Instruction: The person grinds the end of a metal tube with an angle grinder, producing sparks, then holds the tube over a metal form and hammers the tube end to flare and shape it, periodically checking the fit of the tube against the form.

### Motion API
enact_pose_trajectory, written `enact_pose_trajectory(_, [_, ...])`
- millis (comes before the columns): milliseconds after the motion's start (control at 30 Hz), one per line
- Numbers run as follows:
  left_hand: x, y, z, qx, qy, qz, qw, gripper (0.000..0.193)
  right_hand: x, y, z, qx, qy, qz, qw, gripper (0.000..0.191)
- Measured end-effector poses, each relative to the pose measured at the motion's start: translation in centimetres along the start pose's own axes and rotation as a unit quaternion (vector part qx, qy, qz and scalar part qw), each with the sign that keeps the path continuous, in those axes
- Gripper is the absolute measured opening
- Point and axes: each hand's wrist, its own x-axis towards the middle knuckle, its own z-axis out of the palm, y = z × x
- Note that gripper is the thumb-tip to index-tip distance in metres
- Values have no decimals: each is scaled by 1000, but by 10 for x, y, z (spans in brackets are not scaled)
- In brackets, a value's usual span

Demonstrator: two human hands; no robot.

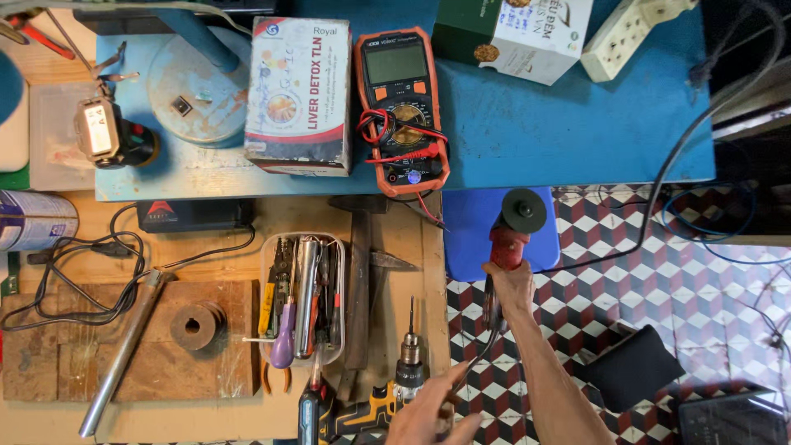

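Observation:
My right hand (510,288) grips the body of a red angle grinder (509,243), held out over the patterned floor; its black disc (524,211) points toward the blue stool. Its black cable runs down from the tool to my left hand (430,412), whose fingers are loosely on the cable near the wooden bench's front edge. Just left of that hand lies a yellow and black cordless drill (387,400) with a bit in its chuck.
A clear tray (301,297) of pliers and screwdrivers, a hammer (360,272), a metal pipe (122,354) and a wooden block are on the bench. An orange multimeter (402,107), cardboard boxes and a power strip (624,31) lie on the blue table.

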Motion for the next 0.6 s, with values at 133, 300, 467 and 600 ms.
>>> enact_pose_trajectory(133, [2, -74, -36, 7, -5, -87, 996, 69, 47, -15, 32, -1, 9, -57, 998, 65])
enact_pose_trajectory(300, [-35, -99, -28, 263, 93, 42, 959, 69, 63, -17, 34, 28, -42, -80, 995, 59])
enact_pose_trajectory(467, [-35, -58, -16, 265, 62, -90, 958, 66, 32, -10, 11, 222, -156, -19, 962, 44])
enact_pose_trajectory(600, [-37, -24, -24, 232, 127, -72, 962, 67, 13, -10, -24, 98, -167, -5, 981, 49])
